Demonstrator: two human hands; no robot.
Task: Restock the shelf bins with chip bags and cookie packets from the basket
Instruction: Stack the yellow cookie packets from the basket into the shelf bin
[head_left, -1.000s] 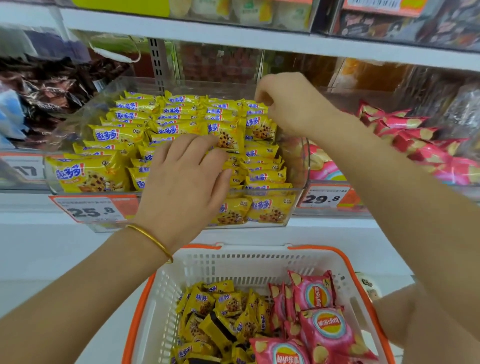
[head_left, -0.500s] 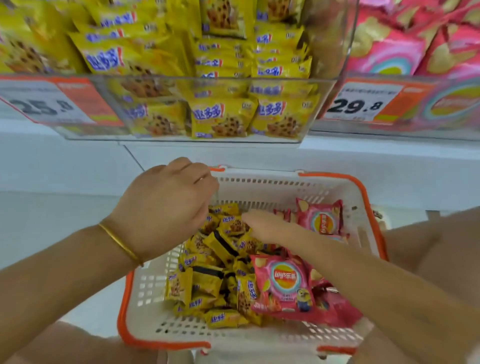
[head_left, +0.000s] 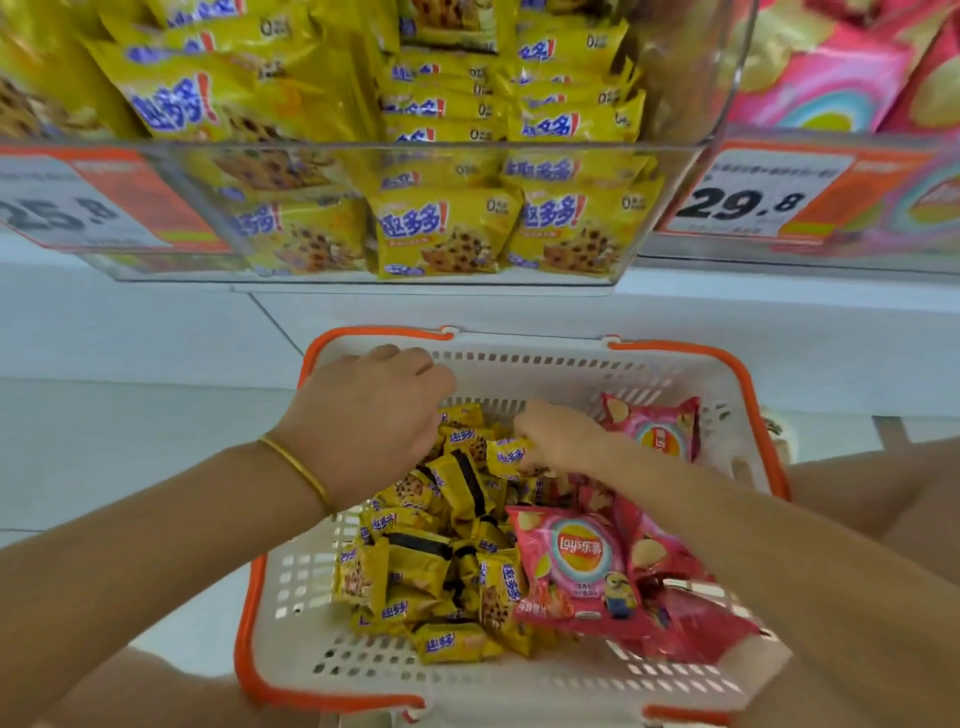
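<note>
— Head view, quick. Hands?
— I see both down in the basket. The right hand pinches one yellow cookie packet near the basket's far edge, atop the pile. The left hand sits knuckles-up by the far-left corner with its fingers curled under, out of sight; I can't tell if it grasps anything.
— Stock?
— A heap of cookie packets fills the basket's left half, with pink chip bags along its right edge. Above, the clear shelf bin is packed with the same yellow packets. The chip bin is beside it on the right, with a price tag reading 29.8.
— Wrist?
— There's a gold bangle on the left.
</note>
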